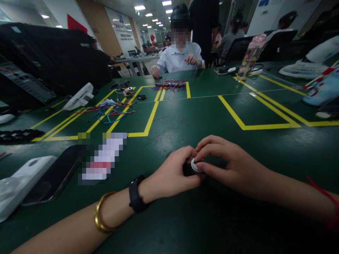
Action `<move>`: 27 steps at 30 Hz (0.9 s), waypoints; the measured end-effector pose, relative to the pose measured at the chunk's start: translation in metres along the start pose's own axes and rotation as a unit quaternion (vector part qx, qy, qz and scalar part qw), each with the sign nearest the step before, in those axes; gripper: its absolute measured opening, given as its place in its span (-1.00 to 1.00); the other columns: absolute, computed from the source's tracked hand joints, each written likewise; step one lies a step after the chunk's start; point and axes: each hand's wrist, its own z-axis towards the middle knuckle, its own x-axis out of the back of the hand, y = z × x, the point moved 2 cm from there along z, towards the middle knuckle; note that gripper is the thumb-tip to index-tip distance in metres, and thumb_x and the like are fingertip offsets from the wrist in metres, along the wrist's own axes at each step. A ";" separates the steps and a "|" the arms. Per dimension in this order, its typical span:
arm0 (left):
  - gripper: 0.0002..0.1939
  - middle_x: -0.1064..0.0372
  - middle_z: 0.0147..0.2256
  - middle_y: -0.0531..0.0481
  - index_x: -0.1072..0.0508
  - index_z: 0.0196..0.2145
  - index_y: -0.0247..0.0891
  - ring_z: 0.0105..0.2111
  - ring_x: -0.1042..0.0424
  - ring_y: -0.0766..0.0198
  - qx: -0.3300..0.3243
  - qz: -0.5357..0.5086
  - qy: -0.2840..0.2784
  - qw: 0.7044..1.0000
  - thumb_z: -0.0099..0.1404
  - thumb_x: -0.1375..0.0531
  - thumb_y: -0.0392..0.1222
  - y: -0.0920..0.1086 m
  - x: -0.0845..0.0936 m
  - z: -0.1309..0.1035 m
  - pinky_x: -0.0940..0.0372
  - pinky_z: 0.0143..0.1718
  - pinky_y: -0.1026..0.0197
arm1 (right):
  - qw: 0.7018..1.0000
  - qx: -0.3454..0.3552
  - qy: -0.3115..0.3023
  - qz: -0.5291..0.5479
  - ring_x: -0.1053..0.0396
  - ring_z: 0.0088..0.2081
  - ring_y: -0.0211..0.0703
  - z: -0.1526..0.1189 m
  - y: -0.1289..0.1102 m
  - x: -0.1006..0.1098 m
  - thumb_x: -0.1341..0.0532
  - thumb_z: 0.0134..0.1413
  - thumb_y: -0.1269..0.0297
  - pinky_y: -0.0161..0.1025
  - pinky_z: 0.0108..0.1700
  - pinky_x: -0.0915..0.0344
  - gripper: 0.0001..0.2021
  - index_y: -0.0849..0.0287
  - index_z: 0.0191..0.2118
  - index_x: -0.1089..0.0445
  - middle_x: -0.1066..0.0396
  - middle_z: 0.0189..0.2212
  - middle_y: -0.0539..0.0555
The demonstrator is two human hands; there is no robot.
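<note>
Both hands meet over the green table [185, 218], near its front. My left hand [172, 173] is curled around a small dark round object with a pale ring-shaped top [195, 165]. From the right, my right hand [227, 162] closes its thumb and fingertips on that pale ring. The object's underside and much of its dark body are hidden by my fingers, so its exact kind does not show. A black watch and a gold bangle are on my left wrist and forearm; a red string circles the right one.
Left of my hands lie a blurred pale packet [104, 158], a black phone [57, 173] and a white device [23, 183]. Coloured wires [108, 111] and a wire bundle [171, 84] lie further off. A bottle [250, 58] stands back right. Across the table sits a person [180, 58].
</note>
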 end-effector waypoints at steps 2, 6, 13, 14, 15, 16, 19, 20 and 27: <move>-0.77 -0.26 -0.36 0.12 -0.28 -0.27 -0.23 -0.37 -0.27 0.32 0.000 -0.004 -0.001 1.000 0.13 -0.27 -0.29 0.000 0.000 0.000 -0.20 -0.36 0.26 | 1.000 0.001 0.000 -0.002 -0.36 -0.09 -0.18 -0.003 0.001 0.001 -0.25 0.14 0.33 -0.22 -0.02 -0.29 -0.92 0.10 -0.23 -0.47 -0.35 -0.12 0.05; -0.74 -0.31 -0.32 0.10 -0.31 -0.21 -0.23 -0.35 -0.32 0.32 0.014 -0.030 -0.006 0.999 0.15 -0.28 -0.29 0.002 0.000 -0.001 -0.24 -0.34 0.26 | 0.999 -0.039 0.036 -0.006 -0.35 -0.05 -0.12 -0.011 0.009 0.012 -0.25 0.15 0.19 -0.18 -0.07 -0.32 -0.79 0.02 -0.08 -0.42 -0.33 -0.02 0.05; -0.71 -0.38 -0.22 0.02 -0.35 -0.16 -0.24 -0.26 -0.40 0.25 0.032 -0.037 -0.014 0.999 0.16 -0.28 -0.28 0.004 0.002 -0.001 -0.31 -0.24 0.21 | 0.989 -0.150 -0.002 0.015 -0.40 -0.20 -0.11 -0.035 0.048 0.019 -0.19 0.21 0.14 -0.15 -0.21 -0.36 -0.80 0.07 -0.12 -0.43 -0.42 -0.17 0.07; -0.71 -0.39 -0.22 0.01 -0.35 -0.15 -0.24 -0.26 -0.40 0.24 0.032 -0.034 -0.015 0.999 0.16 -0.28 -0.28 0.004 0.003 -0.001 -0.32 -0.23 0.20 | 0.990 -0.139 -0.004 0.012 -0.40 -0.17 -0.10 -0.038 0.051 0.018 -0.19 0.21 0.17 -0.14 -0.17 -0.35 -0.82 0.07 -0.14 -0.43 -0.42 -0.16 0.07; -0.71 -0.39 -0.21 0.01 -0.35 -0.15 -0.24 -0.25 -0.40 0.24 0.032 -0.034 -0.016 0.999 0.17 -0.27 -0.28 0.005 0.003 -0.001 -0.32 -0.23 0.19 | 0.992 -0.124 -0.005 0.009 -0.39 -0.14 -0.09 -0.040 0.053 0.017 -0.19 0.20 0.19 -0.13 -0.13 -0.34 -0.84 0.07 -0.15 -0.44 -0.42 -0.15 0.08; -0.71 -0.39 -0.21 0.00 -0.35 -0.15 -0.24 -0.25 -0.40 0.23 0.032 -0.036 -0.017 0.999 0.17 -0.27 -0.28 0.005 0.003 -0.002 -0.32 -0.22 0.19 | 0.994 -0.107 -0.005 0.005 -0.38 -0.10 -0.08 -0.041 0.053 0.016 -0.20 0.19 0.21 -0.12 -0.09 -0.33 -0.85 0.07 -0.16 -0.45 -0.41 -0.13 0.08; -0.71 -0.40 -0.20 -0.01 -0.34 -0.13 -0.25 -0.23 -0.41 0.23 0.034 -0.047 -0.017 0.998 0.18 -0.27 -0.29 0.005 0.003 -0.002 -0.33 -0.19 0.18 | 0.997 -0.081 -0.010 -0.003 -0.38 -0.08 -0.09 -0.043 0.051 0.014 -0.21 0.18 0.25 -0.11 -0.04 -0.32 -0.87 0.08 -0.18 -0.46 -0.40 -0.12 0.09; -0.70 -0.40 -0.19 -0.02 -0.34 -0.13 -0.25 -0.23 -0.41 0.23 0.035 -0.051 -0.018 0.998 0.18 -0.27 -0.30 0.006 0.003 -0.002 -0.33 -0.18 0.17 | 0.997 -0.077 -0.012 -0.007 -0.38 -0.09 -0.10 -0.043 0.050 0.014 -0.21 0.18 0.26 -0.11 -0.04 -0.32 -0.88 0.09 -0.20 -0.46 -0.40 -0.13 0.09; -0.70 -0.40 -0.20 -0.02 -0.33 -0.13 -0.26 -0.22 -0.41 0.23 0.035 -0.070 -0.019 0.997 0.17 -0.27 -0.30 0.006 0.002 -0.002 -0.32 -0.19 0.18 | 0.995 -0.072 -0.046 -0.049 -0.35 -0.06 -0.03 -0.038 0.040 0.012 -0.24 0.11 0.28 -0.03 -0.03 -0.31 -0.93 0.10 -0.30 -0.47 -0.37 -0.11 0.12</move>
